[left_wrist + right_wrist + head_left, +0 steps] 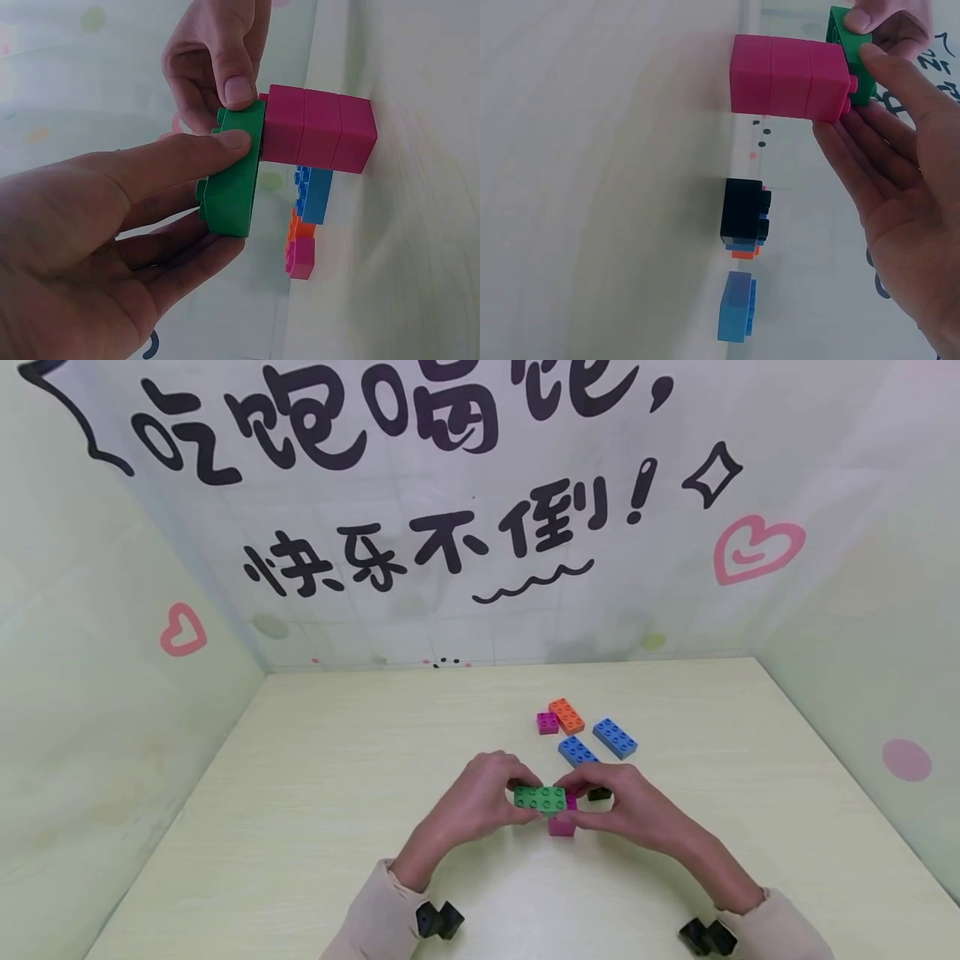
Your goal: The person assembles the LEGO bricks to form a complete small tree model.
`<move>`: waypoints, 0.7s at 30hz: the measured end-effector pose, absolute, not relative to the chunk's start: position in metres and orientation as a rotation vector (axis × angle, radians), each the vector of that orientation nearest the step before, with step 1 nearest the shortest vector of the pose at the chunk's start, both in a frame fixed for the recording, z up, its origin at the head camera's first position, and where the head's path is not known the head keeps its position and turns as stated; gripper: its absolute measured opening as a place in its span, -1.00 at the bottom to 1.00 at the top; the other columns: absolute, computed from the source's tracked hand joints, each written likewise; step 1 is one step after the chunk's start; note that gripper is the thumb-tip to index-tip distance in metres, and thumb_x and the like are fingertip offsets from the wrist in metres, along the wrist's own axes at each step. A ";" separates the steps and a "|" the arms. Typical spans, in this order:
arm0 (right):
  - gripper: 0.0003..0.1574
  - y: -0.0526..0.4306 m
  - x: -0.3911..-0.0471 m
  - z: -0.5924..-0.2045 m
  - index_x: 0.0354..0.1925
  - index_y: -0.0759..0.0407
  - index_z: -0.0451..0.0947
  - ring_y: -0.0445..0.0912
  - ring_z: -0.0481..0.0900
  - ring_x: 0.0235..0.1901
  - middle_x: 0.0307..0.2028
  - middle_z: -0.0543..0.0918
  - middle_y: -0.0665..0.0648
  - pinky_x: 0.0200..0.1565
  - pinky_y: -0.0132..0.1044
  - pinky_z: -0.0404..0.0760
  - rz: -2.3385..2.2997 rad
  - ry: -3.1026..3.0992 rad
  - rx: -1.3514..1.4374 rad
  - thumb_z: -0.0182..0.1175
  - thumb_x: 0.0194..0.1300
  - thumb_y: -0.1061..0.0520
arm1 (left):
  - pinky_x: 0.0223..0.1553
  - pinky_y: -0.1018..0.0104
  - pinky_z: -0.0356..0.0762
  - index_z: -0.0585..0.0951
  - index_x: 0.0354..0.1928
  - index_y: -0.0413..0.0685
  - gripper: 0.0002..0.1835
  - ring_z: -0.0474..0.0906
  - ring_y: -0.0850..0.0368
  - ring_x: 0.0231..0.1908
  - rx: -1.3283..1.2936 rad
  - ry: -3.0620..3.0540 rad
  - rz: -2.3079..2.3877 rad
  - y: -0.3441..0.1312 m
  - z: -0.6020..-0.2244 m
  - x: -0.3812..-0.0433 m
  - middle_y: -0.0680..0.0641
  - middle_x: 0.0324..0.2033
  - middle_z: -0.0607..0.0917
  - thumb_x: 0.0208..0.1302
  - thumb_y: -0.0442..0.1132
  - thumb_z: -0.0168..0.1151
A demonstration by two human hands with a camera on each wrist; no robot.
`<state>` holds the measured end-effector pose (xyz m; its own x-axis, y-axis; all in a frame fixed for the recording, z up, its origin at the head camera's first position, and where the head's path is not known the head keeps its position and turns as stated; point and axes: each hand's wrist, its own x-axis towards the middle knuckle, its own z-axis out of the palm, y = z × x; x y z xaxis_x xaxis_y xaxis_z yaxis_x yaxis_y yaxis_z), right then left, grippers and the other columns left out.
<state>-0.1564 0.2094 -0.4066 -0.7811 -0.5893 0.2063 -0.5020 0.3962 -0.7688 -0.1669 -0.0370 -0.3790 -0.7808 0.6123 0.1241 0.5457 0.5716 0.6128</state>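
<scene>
Left grip [82, 244] and right grip [630, 803] pinch a green eight-stud brick [234, 195] against the top of a three-brick magenta stack [319, 129], where careful alignment, then even pressure, should seat it.

Near the centre of the head view, we see a green rectangular brick [540, 800] of smooth, weakly glossy plastic. Just below, the stack of magenta square plastic bricks [562, 827] looks smooth and almost matt. At the bottom, the beige sleeves [378, 917] are of matt cloth. The pale yellow table top [352, 752] shows wood grain; across the top, the white printed sheet [420, 610] looks slightly shiny.
</scene>
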 end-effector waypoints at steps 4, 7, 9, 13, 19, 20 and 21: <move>-0.57 0.210 -0.157 -0.408 -0.01 0.00 0.63 -0.19 0.63 -0.22 -0.16 0.67 -0.15 -0.17 -0.07 0.65 -1.339 2.548 -1.005 0.46 0.13 0.02 | -0.20 0.39 0.43 0.77 -0.15 -0.03 -0.68 0.50 0.29 -0.33 0.998 2.698 0.983 -0.037 -0.380 -0.167 0.19 -0.35 0.68 0.02 -0.16 0.56; -0.57 0.210 -0.157 -0.408 -0.01 0.00 0.63 -0.20 0.64 -0.22 -0.17 0.67 -0.16 -0.18 -0.07 0.65 -1.339 2.552 -1.016 0.46 0.13 0.02 | -0.19 0.38 0.43 0.77 -0.15 -0.03 -0.68 0.50 0.29 -0.33 0.998 2.702 0.977 -0.037 -0.380 -0.167 0.19 -0.36 0.68 0.02 -0.16 0.56; -0.57 0.210 -0.157 -0.408 -0.01 0.00 0.64 -0.20 0.63 -0.22 -0.17 0.67 -0.16 -0.18 -0.07 0.66 -1.335 2.558 -1.019 0.46 0.13 0.01 | -0.19 0.38 0.42 0.77 -0.15 -0.03 -0.68 0.50 0.28 -0.33 0.999 2.704 0.975 -0.037 -0.380 -0.167 0.19 -0.36 0.68 0.02 -0.16 0.56; -0.58 0.209 -0.156 -0.408 -0.01 0.00 0.64 -0.21 0.63 -0.22 -0.17 0.67 -0.17 -0.17 -0.08 0.65 -1.315 2.570 -1.017 0.45 0.14 0.00 | -0.20 0.39 0.42 0.77 -0.15 -0.04 -0.69 0.49 0.29 -0.33 0.997 2.696 0.980 -0.037 -0.381 -0.167 0.19 -0.36 0.68 0.02 -0.17 0.56; -0.57 0.209 -0.156 -0.407 -0.01 0.01 0.64 -0.21 0.62 -0.22 -0.17 0.66 -0.18 -0.15 -0.08 0.65 -1.290 2.575 -1.017 0.44 0.15 -0.02 | -0.19 0.39 0.43 0.76 -0.14 -0.03 -0.68 0.48 0.30 -0.31 0.977 2.704 0.965 -0.036 -0.381 -0.167 0.18 -0.34 0.68 0.02 -0.17 0.56; -0.57 0.209 -0.156 -0.407 -0.01 0.01 0.64 -0.21 0.61 -0.22 -0.17 0.66 -0.18 -0.15 -0.08 0.65 -1.286 2.577 -1.016 0.44 0.15 -0.03 | -0.19 0.39 0.43 0.76 -0.14 -0.03 -0.68 0.48 0.29 -0.30 0.970 2.708 0.955 -0.035 -0.381 -0.166 0.18 -0.33 0.68 0.02 -0.17 0.56; -0.57 0.209 -0.156 -0.407 -0.01 0.01 0.64 -0.21 0.61 -0.22 -0.17 0.66 -0.18 -0.15 -0.09 0.65 -1.281 2.578 -1.013 0.45 0.14 -0.03 | -0.20 0.40 0.43 0.76 -0.14 -0.03 -0.68 0.48 0.28 -0.30 0.964 2.716 0.939 -0.034 -0.380 -0.166 0.17 -0.33 0.68 0.03 -0.17 0.56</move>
